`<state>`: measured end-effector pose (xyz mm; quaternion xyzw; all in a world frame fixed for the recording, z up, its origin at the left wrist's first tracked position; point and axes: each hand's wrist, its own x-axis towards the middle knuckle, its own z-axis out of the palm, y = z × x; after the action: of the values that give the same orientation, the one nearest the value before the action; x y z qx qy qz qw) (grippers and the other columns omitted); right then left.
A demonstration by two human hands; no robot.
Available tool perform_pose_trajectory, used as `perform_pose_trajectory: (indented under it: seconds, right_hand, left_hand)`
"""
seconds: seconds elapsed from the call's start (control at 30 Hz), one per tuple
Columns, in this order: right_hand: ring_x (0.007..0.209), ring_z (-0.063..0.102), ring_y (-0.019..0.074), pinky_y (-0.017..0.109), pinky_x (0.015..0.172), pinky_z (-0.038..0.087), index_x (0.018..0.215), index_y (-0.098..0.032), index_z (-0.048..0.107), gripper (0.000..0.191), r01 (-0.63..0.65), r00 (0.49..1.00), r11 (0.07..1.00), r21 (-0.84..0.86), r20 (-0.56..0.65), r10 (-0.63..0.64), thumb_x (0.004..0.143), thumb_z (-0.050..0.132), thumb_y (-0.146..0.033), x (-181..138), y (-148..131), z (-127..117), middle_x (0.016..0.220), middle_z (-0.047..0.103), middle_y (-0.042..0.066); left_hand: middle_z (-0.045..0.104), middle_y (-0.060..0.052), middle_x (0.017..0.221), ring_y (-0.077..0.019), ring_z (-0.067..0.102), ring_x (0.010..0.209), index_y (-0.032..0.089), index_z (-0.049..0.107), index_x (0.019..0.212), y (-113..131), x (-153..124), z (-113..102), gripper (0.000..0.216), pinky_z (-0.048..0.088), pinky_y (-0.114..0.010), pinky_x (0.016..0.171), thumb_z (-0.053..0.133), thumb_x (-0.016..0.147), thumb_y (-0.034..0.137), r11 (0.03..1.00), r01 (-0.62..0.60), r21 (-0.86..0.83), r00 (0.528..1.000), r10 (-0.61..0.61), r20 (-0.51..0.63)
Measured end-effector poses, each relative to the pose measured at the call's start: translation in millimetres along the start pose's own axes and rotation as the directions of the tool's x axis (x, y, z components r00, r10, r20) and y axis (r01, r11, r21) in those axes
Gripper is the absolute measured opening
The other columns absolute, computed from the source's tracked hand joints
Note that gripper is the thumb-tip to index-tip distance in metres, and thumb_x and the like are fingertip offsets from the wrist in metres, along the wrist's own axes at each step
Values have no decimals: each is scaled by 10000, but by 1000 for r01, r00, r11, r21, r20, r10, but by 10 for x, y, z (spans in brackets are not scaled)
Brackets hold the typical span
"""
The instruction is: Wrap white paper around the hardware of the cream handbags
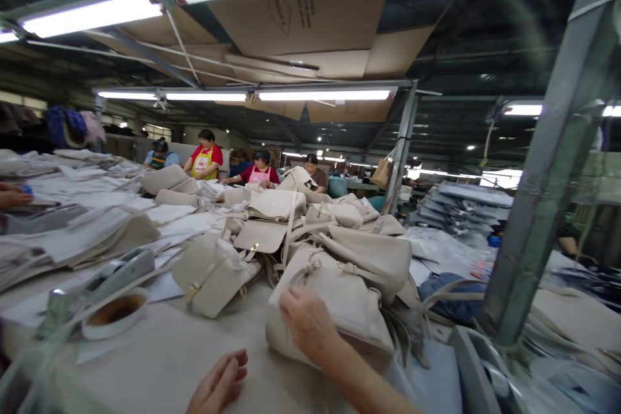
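On bag [339,301], right hand [308,323] flat.

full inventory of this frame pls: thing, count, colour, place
handbags: a pile, too many to count, cream, centre of the table
small dish: 1, white with brown contents, left near edge
tape dispenser: 1, grey, behind the dish
paper and fabric sheets: many, white, left side
flat stacks: several, grey-blue, right background
metal post: 1, grey, right foreground
blue cloth: 1, beside the post
co-workers: 4, in aprons, far end of the table
another person's hand: 1, far left edge
ceiling strip lights: several, white, overhead
left hand: 1, open, resting on the table
right hand: 1, on the nearest handbag
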<state>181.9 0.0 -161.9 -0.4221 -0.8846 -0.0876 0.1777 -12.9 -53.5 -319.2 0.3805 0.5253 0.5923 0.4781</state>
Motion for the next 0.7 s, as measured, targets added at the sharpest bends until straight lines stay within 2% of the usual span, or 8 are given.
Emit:
perform_pose_trajectory:
  seconds: [0.1, 0.23, 0.33, 0.43, 0.5, 0.57, 0.63, 0.7]
  right_hand:
    - [909, 642, 267, 366, 749, 503, 940, -156, 675, 175, 87, 995, 993, -78, 47, -83, 890, 520, -95, 23, -397, 90, 944, 688, 119]
    - [920, 628, 269, 374, 759, 511, 964, -124, 666, 175, 100, 995, 993, -62, 27, -99, 907, 500, -129, -92, -542, 3, 953, 676, 136]
    - [916, 617, 258, 376, 767, 512, 943, -123, 665, 167, 92, 995, 994, -63, -22, -94, 901, 504, -142, -244, -556, -19, 963, 666, 139]
    - [878, 615, 257, 384, 736, 520, 894, -124, 658, 139, 94, 994, 994, -63, -49, -97, 886, 525, -160, -397, -629, 44, 925, 658, 125]
    - [842, 615, 254, 379, 699, 527, 866, -122, 649, 109, 117, 992, 992, -54, -47, -119, 859, 550, -166, -492, -688, 115, 888, 650, 114]
    - [818, 619, 249, 368, 680, 534, 843, -126, 641, 73, 137, 989, 990, -30, -52, -138, 809, 586, -158, -579, -720, 199, 871, 650, 104]
    - [809, 634, 247, 348, 660, 541, 807, -142, 641, 55, 163, 985, 986, 21, -65, -161, 763, 618, -166, -662, -711, 284, 869, 668, 100]
    - [734, 653, 230, 303, 586, 530, 740, -179, 648, 50, 219, 975, 962, 165, -87, -207, 767, 628, -215, -755, -659, 336, 791, 689, 79]
  left_hand:
    - [567, -231, 1354, -385, 560, 1228, 159, 561, 1221, 209, 27, 66, 857, 438, -537, 1031, 595, 650, 798, 996, 41, -73, 993, -49, -104]
    - [519, -199, 1404, -327, 485, 1318, 169, 494, 1285, 713, -1, 193, 787, 387, -484, 1083, 558, 727, 720, 995, -69, 72, 994, 74, -82]
    - [566, -184, 1347, -327, 495, 1293, 149, 513, 1256, 1086, 110, 415, 785, 398, -469, 1064, 536, 706, 709, 953, -164, 255, 986, 167, 11]
    - [679, -163, 1147, -340, 588, 1135, 125, 598, 1101, 1341, 301, 700, 703, 439, -441, 997, 598, 645, 660, 867, -246, 433, 967, 192, 166]
    - [723, -135, 977, -348, 629, 1005, 125, 644, 955, 1427, 393, 872, 606, 471, -438, 925, 663, 600, 617, 839, -270, 472, 957, 181, 226]
    - [736, -110, 888, -338, 649, 911, 127, 665, 902, 1452, 411, 990, 552, 501, -423, 849, 678, 593, 584, 837, -289, 465, 947, 179, 268]
    - [744, -91, 876, -319, 658, 889, 133, 683, 906, 1420, 349, 1028, 518, 512, -393, 823, 648, 615, 560, 837, -327, 438, 930, 205, 304]
    - [750, -78, 874, -307, 659, 909, 151, 698, 893, 1326, 232, 981, 461, 507, -368, 844, 602, 657, 535, 824, -388, 413, 911, 273, 309]
